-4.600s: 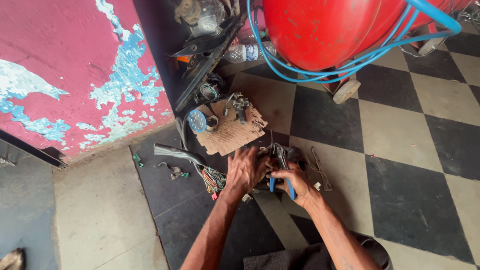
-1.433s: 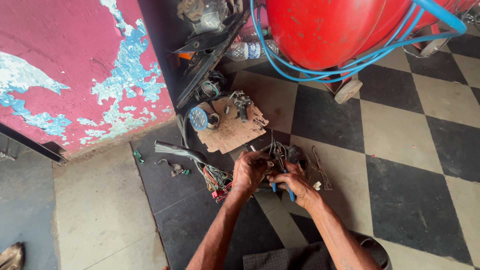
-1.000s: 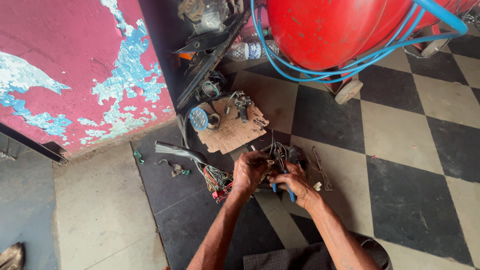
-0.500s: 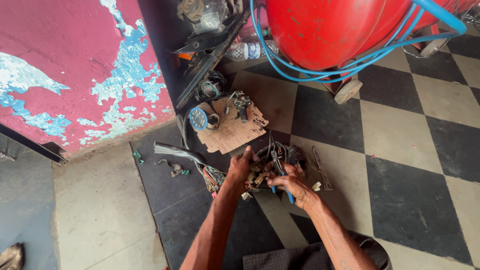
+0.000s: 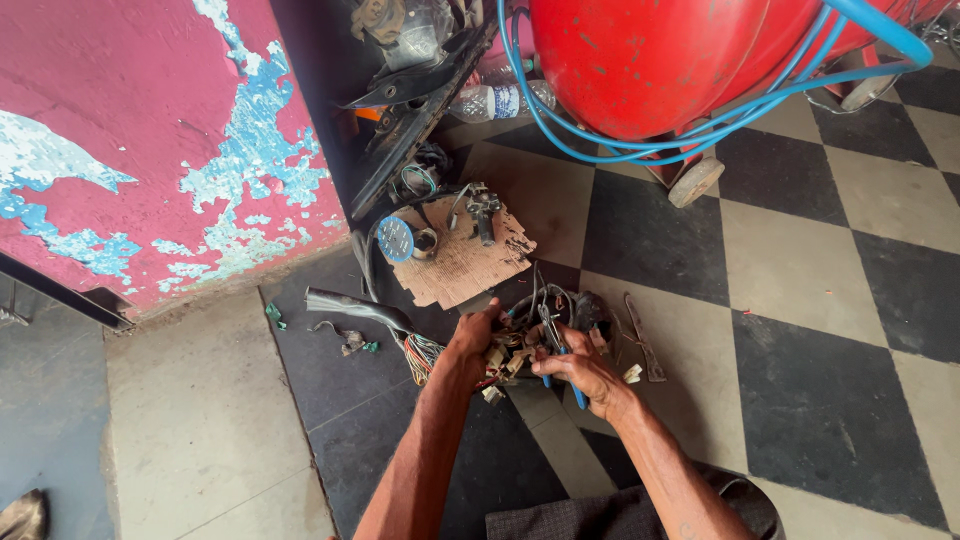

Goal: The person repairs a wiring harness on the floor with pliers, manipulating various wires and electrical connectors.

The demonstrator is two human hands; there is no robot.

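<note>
My left hand [image 5: 468,345] grips the tangled wire bundle [image 5: 520,340] on the checkered floor [image 5: 800,300]; my right hand [image 5: 585,370] closes on blue-handled pliers [image 5: 560,370]. Risk: the jaws nick neighbouring wires, packed tightly together.

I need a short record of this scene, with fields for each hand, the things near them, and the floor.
left hand: grips the bundle of wires
right hand: holds blue-handled pliers at the bundle
beside hands: cardboard sheet with small parts, round blue gauge
behind: red tank, blue hose
floor: black and pale checked tiles
</note>
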